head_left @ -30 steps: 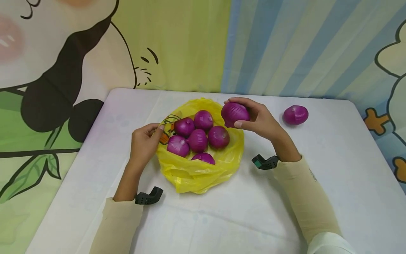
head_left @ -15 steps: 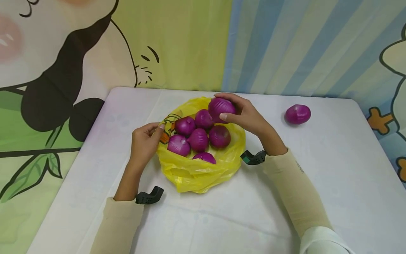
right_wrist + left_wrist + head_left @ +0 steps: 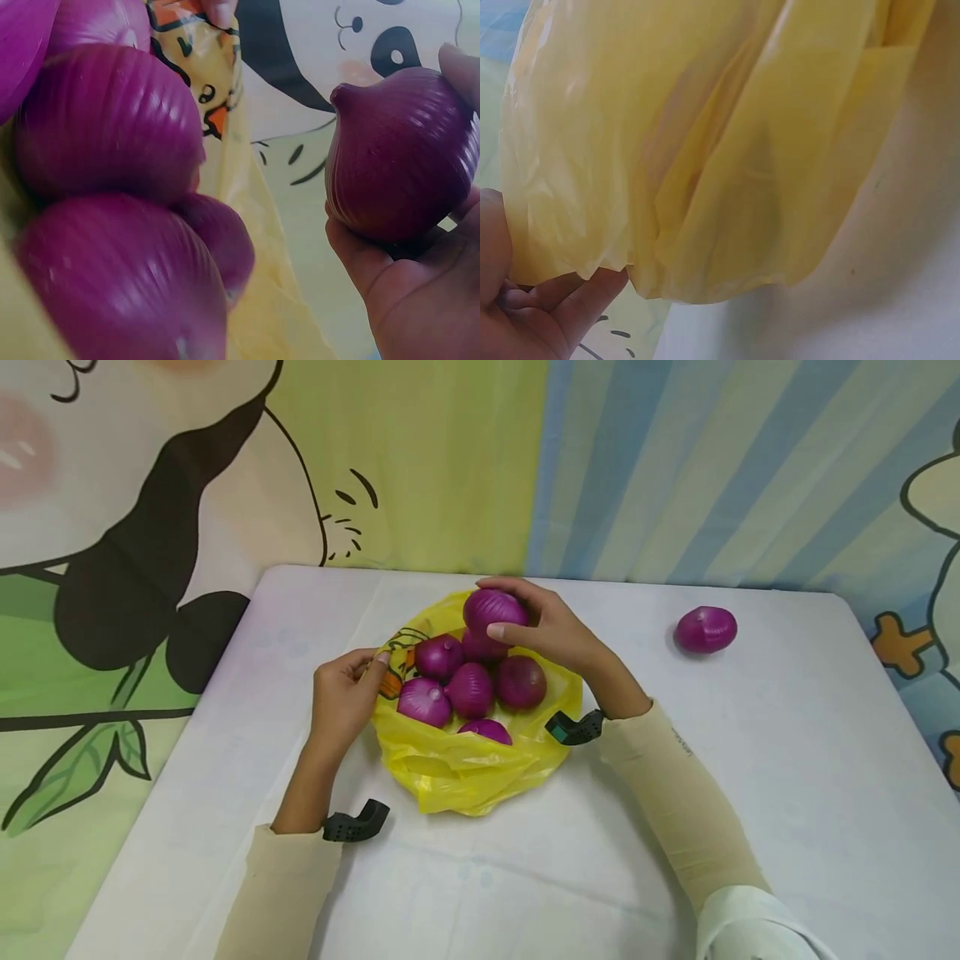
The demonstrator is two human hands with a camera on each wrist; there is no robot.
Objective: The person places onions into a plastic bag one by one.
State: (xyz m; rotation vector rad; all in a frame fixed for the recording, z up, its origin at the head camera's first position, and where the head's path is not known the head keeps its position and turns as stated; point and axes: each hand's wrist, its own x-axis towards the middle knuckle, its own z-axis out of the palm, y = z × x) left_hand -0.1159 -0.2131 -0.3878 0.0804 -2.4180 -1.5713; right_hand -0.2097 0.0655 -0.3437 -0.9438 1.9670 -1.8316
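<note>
A yellow plastic bag (image 3: 480, 777) stands with its mouth spread on the table, several purple onions (image 3: 470, 691) inside it. My left hand (image 3: 341, 697) pinches the bag's left rim between thumb and fingers; in the left wrist view the yellow film (image 3: 727, 172) fills most of the picture above those fingers. Over the far side of the bag, my right hand (image 3: 551, 622) holds one onion (image 3: 493, 612), which partly covers another below it. The right wrist view shows this held onion (image 3: 405, 157) gripped between thumb and fingers, beside the bagged ones (image 3: 112, 127).
Another purple onion (image 3: 706, 630) lies alone on the white table (image 3: 787, 760), to the right of the bag. A cartoon-printed backdrop (image 3: 450, 468) rises behind the table's far edge. Black wrist-worn devices (image 3: 356, 822) jut out beside both wrists.
My right hand has carried its onion leftward, from the bag's right edge to above the onions at its far side. The left hand keeps its place on the rim.
</note>
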